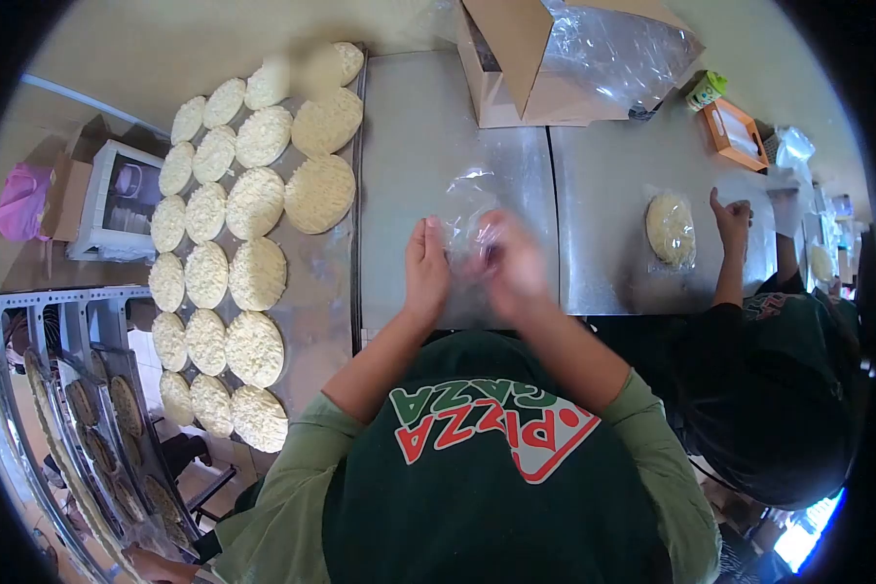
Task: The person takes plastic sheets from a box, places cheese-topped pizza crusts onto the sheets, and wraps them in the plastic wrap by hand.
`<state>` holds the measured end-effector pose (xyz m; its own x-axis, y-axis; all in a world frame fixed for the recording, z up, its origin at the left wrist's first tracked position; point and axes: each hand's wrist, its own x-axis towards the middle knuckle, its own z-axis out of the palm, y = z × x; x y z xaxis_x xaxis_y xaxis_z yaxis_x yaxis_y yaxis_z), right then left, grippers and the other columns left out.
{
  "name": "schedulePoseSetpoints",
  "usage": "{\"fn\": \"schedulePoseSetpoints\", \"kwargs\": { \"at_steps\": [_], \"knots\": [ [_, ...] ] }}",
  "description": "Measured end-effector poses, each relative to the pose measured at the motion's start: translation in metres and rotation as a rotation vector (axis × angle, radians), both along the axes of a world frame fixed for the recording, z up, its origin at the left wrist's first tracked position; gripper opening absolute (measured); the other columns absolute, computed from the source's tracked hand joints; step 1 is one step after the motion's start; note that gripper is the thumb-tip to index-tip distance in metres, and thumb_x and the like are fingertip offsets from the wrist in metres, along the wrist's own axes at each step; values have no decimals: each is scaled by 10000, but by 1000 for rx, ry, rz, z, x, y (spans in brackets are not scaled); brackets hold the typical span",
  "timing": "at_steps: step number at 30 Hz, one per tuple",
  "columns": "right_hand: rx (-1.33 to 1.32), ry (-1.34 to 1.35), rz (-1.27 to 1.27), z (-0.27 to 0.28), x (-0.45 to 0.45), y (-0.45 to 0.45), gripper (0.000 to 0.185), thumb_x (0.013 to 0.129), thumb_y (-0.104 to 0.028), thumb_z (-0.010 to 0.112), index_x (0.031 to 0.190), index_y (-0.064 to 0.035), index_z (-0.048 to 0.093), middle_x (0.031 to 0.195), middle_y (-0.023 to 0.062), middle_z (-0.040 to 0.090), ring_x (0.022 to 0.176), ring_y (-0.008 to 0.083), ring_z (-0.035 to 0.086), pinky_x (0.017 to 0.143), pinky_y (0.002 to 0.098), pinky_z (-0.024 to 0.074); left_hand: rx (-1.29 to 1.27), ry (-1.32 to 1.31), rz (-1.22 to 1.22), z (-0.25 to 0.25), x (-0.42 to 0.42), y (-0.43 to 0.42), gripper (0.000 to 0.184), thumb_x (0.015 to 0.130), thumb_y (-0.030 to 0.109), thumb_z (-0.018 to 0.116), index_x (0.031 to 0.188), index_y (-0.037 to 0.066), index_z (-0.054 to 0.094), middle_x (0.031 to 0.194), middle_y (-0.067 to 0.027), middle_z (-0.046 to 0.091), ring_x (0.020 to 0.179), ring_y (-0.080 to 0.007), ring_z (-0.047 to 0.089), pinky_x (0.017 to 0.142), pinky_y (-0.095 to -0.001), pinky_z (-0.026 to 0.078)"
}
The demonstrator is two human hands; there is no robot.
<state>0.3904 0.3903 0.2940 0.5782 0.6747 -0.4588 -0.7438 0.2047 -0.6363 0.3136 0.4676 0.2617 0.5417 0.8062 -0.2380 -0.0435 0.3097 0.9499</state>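
A clear plastic bag (470,198) is stretched between my two hands above the metal table. My left hand (425,271) grips its left side, thumb and fingers pressed together. On the other side my right hand (512,265), smeared by motion, has its fingers curled on the bag. The bag's lower part is hard to make out. Left of my hands, a large tray (321,282) carries rows of round pizza bases topped with pale shreds, such as this pizza base (255,202).
An open cardboard box (516,73) with plastic bags (613,54) stands at the back. To the right lie a bagged pizza base (671,231) and a co-worker's hand (733,219). A small orange tray (735,134) sits beyond. A metal rack (88,409) holds more trays at lower left.
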Motion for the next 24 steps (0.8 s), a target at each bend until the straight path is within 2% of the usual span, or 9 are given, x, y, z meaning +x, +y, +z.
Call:
{"fn": "schedulePoseSetpoints", "kwargs": {
  "at_steps": [3, 6, 8, 11, 14, 17, 19, 21, 24],
  "knots": [
    [-228, 56, -179, -17, 13, -9, 91, 851, -186, 492, 792, -119, 507, 578, -21, 430, 431, 99, 403, 384, 235, 348, -574, -195, 38, 29, -20, 13, 334, 936, 393, 404, 689, 171, 376, 557, 67, 280, 454, -45, 277, 403, -213, 230],
    [-259, 33, -204, -96, 108, -67, 111, 856, -171, 434, 757, -132, 466, 524, -28, 355, 398, 71, 309, 350, 216, 237, -582, -163, 8, 2, -36, 42, 341, 933, 409, 397, 684, 179, 355, 545, 63, 263, 444, -57, 284, 373, -215, 216],
    [-450, -232, -158, -93, 104, -72, 144, 881, -182, 444, 807, -76, 508, 524, 12, 415, 431, 104, 395, 368, 253, 303, -624, -136, -9, -42, -46, 41, 311, 938, 385, 395, 718, 168, 372, 597, 38, 364, 448, -90, 346, 373, -222, 280],
    [-894, -1165, -159, -131, 124, -102, 217, 905, -209, 455, 863, -11, 533, 571, 71, 504, 498, 159, 494, 437, 314, 390, -320, 181, 192, -76, -35, 20, 331, 959, 334, 327, 724, 104, 361, 673, -29, 456, 474, -130, 461, 363, -263, 336],
    [-984, -1333, -39, -165, 139, -130, 261, 913, -228, 464, 896, 23, 534, 626, 109, 557, 553, 195, 548, 531, 348, 438, -287, 316, 116, -100, -49, 22, 246, 943, 257, 386, 810, 55, 434, 781, -98, 524, 567, -219, 544, 485, -341, 449],
    [-1022, -1146, 19, -147, 135, -132, 280, 896, -240, 463, 880, 19, 569, 807, 258, 596, 767, 431, 569, 672, 459, 446, 1113, 744, 348, -80, -27, 14, 130, 887, 159, 470, 939, 42, 494, 823, -130, 550, 704, -293, 562, 661, -389, 471],
    [-1121, -1111, 145, -141, 134, -130, 310, 897, -263, 460, 859, 20, 581, 814, 256, 597, 772, 424, 572, 687, 462, 445, 1177, 454, -86, -66, -8, -7, 244, 813, 114, 546, 1042, 37, 513, 982, -173, 555, 949, -333, 527, 848, -392, 414],
    [-1149, -1154, 180, -145, 135, -129, 339, 896, -289, 457, 849, 18, 593, 811, 258, 597, 774, 420, 575, 699, 465, 446, 1039, 323, -718, -103, 7, -10, 436, 807, 222, 604, 1173, 44, 446, 1224, -211, 424, 1141, -314, 423, 940, -404, 347],
    [-1197, -1275, 197, -160, 152, -144, 373, 895, -328, 454, 861, 11, 607, 853, 260, 592, 785, 414, 579, 715, 471, 448, 1207, 690, -766, -99, 32, -29, 730, 714, 388, 685, 1303, 101, 362, 1379, -206, 273, 1273, -341, 279, 999, -469, 274]
  ]
}}
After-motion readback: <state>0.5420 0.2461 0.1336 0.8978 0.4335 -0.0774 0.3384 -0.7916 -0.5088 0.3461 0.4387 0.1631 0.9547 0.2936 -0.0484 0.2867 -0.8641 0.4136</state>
